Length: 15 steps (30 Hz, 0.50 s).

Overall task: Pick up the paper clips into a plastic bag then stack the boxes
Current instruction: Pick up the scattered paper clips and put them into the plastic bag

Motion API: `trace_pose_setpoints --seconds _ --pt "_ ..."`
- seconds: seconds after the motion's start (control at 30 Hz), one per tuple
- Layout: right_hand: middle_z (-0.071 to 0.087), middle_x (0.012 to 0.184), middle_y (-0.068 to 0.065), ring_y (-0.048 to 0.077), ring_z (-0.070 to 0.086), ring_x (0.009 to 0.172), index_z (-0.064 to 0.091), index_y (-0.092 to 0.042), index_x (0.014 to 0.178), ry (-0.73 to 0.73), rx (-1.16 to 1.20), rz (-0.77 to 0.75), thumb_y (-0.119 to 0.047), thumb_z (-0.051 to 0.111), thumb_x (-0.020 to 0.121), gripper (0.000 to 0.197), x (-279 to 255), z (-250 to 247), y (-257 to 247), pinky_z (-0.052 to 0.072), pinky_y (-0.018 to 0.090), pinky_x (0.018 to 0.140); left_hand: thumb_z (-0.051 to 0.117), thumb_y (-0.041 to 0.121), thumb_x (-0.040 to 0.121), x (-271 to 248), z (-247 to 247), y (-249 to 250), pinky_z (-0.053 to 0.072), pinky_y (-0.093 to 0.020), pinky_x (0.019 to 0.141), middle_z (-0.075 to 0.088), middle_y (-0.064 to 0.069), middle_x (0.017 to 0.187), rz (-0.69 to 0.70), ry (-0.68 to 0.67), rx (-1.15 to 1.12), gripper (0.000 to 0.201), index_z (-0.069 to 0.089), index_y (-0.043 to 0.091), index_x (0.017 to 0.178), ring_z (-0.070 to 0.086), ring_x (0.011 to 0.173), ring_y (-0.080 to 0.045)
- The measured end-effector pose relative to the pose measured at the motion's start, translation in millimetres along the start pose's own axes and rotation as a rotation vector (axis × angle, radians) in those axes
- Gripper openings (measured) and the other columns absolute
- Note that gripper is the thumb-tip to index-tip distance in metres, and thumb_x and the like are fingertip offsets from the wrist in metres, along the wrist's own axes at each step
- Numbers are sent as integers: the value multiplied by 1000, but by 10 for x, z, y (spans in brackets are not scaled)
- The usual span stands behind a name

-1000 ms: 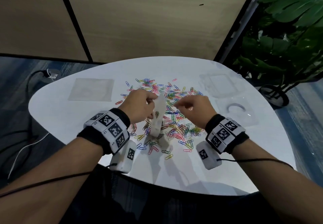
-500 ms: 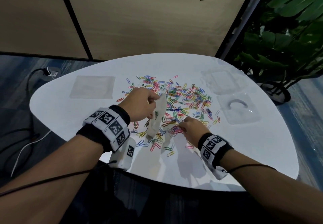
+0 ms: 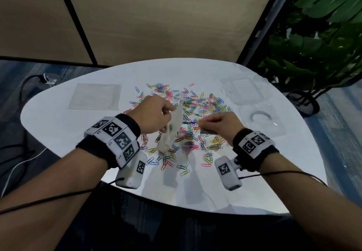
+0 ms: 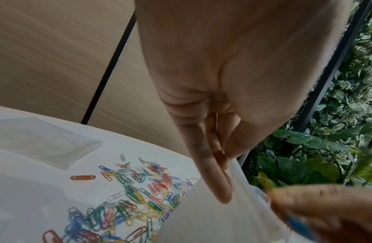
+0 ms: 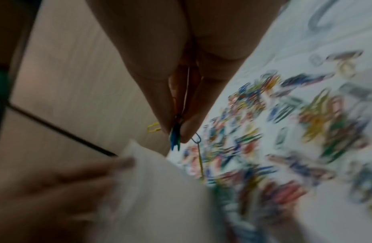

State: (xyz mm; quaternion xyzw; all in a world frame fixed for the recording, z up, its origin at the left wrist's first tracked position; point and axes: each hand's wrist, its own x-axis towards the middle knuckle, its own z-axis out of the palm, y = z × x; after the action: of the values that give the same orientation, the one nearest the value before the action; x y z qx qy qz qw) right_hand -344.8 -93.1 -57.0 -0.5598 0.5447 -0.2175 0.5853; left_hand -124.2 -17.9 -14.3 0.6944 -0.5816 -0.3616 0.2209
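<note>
On the rounded white bench [image 3: 58, 129], glossy enough to throw back pale reflections, everything sits in the middle and toward the far edge. Behind it stands a wall of tan wood-grain panels [image 3: 156, 16] split by dark strips, and off the bench's far right corner a leafy green plant [image 3: 323, 45] fills the room's side. Blue-grey carpet shows to the left, with a black cable and a white cable [image 3: 17, 164] trailing across it.

The small coloured paper clips [image 3: 203, 106] lie scattered in a loose heap across the bench's centre: red, blue, green, yellow, pink, white, many overlapping. Right over that heap, the left hand [image 3: 154, 115] pinches the top edge of a small translucent white plastic bag [image 3: 172, 131], thumb against fingers, and the bag hangs down with its bottom touching the clips. A few clips show through its side. The right hand [image 3: 221, 122] is just beside the bag's mouth, fingertips [image 5: 187, 129] pinched on a few clips, blue and green ones poking out below.

Near the far left edge lies a flat clear plastic sheet [image 3: 96, 99]. Near the far right edge sit two shallow clear plastic boxes [image 3: 244, 92], side by side and unstacked; the nearer one [image 3: 262, 119] carries a pale ring shape.
</note>
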Motion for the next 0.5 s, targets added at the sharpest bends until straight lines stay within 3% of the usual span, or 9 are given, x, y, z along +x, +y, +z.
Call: trace_pose_setpoints --seconds 0.1,0.3,0.4,0.5 --pt "73 85 14 20 70 75 74 2 92 -37 307 -27 -1 77 77 15 -95 68 -259 59 23 72 48 2 97 48 72 67 63 -37 75 67 -3 87 -15 -5 -45 39 59 4 135 76 68 -20" --pt "70 76 10 12 68 61 72 6 94 -3 281 -40 1 74 80 15 -117 321 -264 59 21 66 47 3 98 137 187 221 64 -37 74 75 -15 89 -3 -24 -57 32 67 5 123 76 68 -20" --pt "70 76 13 20 67 68 73 5 93 27 167 -20 1 73 81 12 -59 384 -182 61 32 77 48 2 98 164 242 269 64 -39 75 75 -18 86 -22 -20 -102 29 66 3 121 77 73 -25" --pt "71 83 17 25 67 77 75 -4 85 13 48 -15 6 71 75 14 -45 394 -140 57 46 87 48 2 98 194 297 309 63 -43 77 74 -19 84 4 -38 -84 25 70 -1 110 76 72 -29"
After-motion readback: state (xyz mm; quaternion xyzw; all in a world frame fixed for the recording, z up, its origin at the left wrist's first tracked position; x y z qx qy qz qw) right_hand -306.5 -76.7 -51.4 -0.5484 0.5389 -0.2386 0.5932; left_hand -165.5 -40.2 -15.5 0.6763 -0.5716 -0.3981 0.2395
